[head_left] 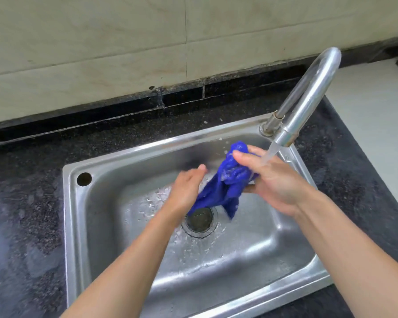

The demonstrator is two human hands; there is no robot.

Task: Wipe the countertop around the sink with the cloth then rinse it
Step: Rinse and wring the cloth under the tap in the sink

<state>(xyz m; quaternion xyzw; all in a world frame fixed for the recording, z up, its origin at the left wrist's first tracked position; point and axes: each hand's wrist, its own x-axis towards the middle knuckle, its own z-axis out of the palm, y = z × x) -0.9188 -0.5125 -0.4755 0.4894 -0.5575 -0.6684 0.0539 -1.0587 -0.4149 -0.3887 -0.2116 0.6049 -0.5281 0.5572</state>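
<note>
A wet blue cloth (225, 182) hangs bunched over the steel sink (129, 161), held between both hands. My right hand (271, 182) grips its upper bunched part with thumb and fingers, just under the running water from the curved chrome faucet (308, 99). My left hand (186, 191) holds the cloth's lower part from the left; its fingers are hidden behind the hand. The cloth's tail dangles toward the round drain (199, 220). The dark speckled countertop (32, 214) around the sink looks wet in patches.
Water splashes across the sink bottom around the drain. A round overflow hole (84, 179) sits in the sink's left rim. Beige wall tiles (101, 42) rise behind the black backsplash. A pale floor or surface (377, 111) lies right of the counter.
</note>
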